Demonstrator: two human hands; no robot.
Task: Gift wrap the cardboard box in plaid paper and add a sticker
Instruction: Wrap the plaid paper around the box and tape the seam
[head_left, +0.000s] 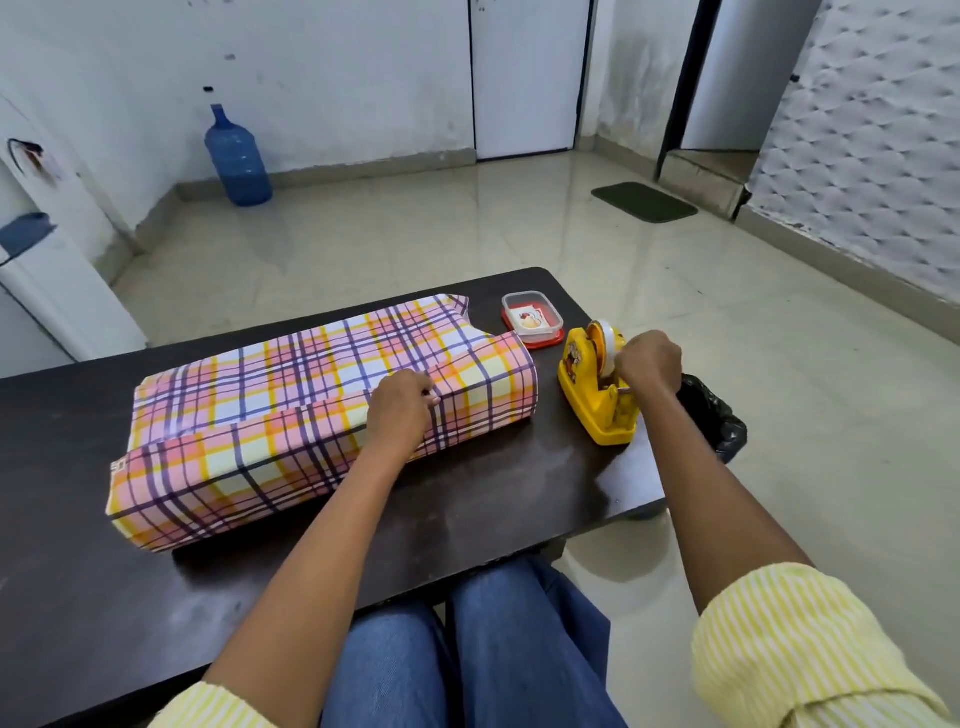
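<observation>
Plaid paper (291, 410) in pink, yellow and purple is folded over the box on the dark table (493, 499); the cardboard itself is hidden. My left hand (400, 410) presses down on the overlapping paper edge on top of the box. To the right stands a yellow tape dispenser (597, 400). My right hand (647, 364) is curled at its front and pinches the tape end over the cutter. A small clear container with a red lid (532, 319) holding stickers sits behind the dispenser.
A black bag (717, 415) hangs past the table's right edge. On the floor beyond are a blue water jug (236, 158) at the left wall and a dark doormat (644, 201) by a doorway. My knees are under the table's near edge.
</observation>
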